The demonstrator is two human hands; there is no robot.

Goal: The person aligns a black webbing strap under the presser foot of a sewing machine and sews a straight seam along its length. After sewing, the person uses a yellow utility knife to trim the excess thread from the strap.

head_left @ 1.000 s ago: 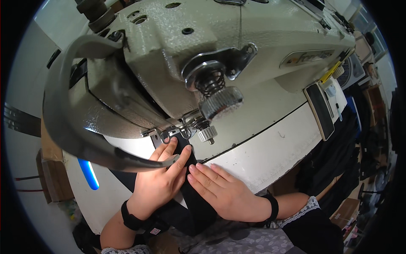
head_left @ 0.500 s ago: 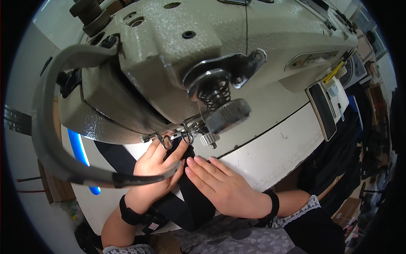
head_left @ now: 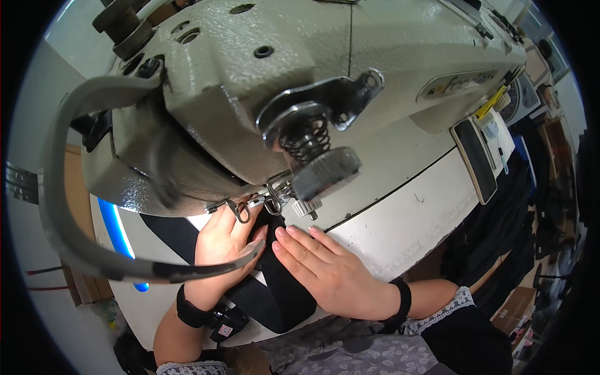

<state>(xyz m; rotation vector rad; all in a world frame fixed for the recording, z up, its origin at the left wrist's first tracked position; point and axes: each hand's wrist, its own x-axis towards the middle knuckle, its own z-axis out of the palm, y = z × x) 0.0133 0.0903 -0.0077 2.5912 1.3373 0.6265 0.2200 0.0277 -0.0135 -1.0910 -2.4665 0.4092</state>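
Under the head of a beige sewing machine, my left hand rests on black fabric strip, fingers stretched toward the metal foot parts, its fingertips partly hidden. A curved grey bar crosses in front of this hand. My right hand lies just to the right, fingers straight and fairly close, flat on the strip and the white table edge. A large knurled knob with a spring sits above both hands. Another black band runs off leftward under my left hand.
A phone lies on the white table at right, beside small items. A blue-and-white bar is at left. Dark cloth hangs past the right edge. Cardboard boxes and a small black device are lower down.
Both hands have shifted slightly up in the picture, the left one deeper under the machine head with its thumb drawn leftward. The view has shifted a little, with the curved bar farther left.
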